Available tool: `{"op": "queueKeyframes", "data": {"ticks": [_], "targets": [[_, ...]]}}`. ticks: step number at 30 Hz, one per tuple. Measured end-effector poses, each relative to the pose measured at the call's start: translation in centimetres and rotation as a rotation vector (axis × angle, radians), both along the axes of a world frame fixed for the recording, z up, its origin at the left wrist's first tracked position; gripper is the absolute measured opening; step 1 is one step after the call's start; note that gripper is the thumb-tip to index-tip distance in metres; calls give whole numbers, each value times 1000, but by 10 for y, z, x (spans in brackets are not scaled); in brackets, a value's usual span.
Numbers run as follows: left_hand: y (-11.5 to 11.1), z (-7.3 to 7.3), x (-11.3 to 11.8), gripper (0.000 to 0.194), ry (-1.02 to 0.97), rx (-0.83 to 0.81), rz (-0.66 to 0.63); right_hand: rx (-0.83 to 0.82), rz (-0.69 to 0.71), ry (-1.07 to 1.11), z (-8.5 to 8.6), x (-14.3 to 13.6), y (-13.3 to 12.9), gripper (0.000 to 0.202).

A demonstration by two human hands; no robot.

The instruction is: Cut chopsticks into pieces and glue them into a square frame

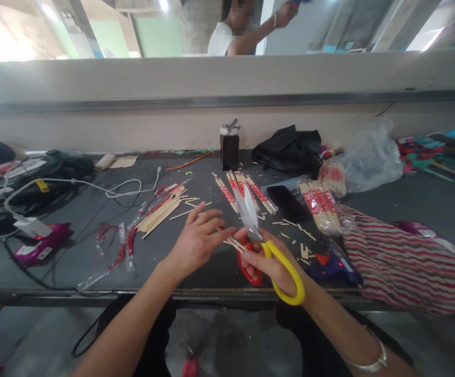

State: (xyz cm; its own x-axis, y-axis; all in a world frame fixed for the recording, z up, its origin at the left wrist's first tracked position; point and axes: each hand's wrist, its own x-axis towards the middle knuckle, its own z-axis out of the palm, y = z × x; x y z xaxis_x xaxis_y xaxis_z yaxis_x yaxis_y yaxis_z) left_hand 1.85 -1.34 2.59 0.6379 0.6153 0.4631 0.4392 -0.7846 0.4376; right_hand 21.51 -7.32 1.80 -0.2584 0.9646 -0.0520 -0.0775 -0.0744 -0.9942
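Your scissors (251, 212) had smooth, shiny metal blades and glossy plastic handles; the chopsticks (160, 214) looked like matt, pale wood, the striped cloth (403, 256) wrinkled fabric, the bag (372, 157) crinkled, clear plastic.

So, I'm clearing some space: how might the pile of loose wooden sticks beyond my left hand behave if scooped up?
The wooden sticks look stiff, since they lie straight, and are probably light, being so thin. I see no band around the pile, so they would likely fan out or slip apart when lifted.
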Motion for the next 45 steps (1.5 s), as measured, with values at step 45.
{"op": "queueKeyframes", "data": {"ticks": [45], "targets": [[-11,-7,23,24,-985,-1295,65,380,-310,-485,-22,-22,4,37]]}}
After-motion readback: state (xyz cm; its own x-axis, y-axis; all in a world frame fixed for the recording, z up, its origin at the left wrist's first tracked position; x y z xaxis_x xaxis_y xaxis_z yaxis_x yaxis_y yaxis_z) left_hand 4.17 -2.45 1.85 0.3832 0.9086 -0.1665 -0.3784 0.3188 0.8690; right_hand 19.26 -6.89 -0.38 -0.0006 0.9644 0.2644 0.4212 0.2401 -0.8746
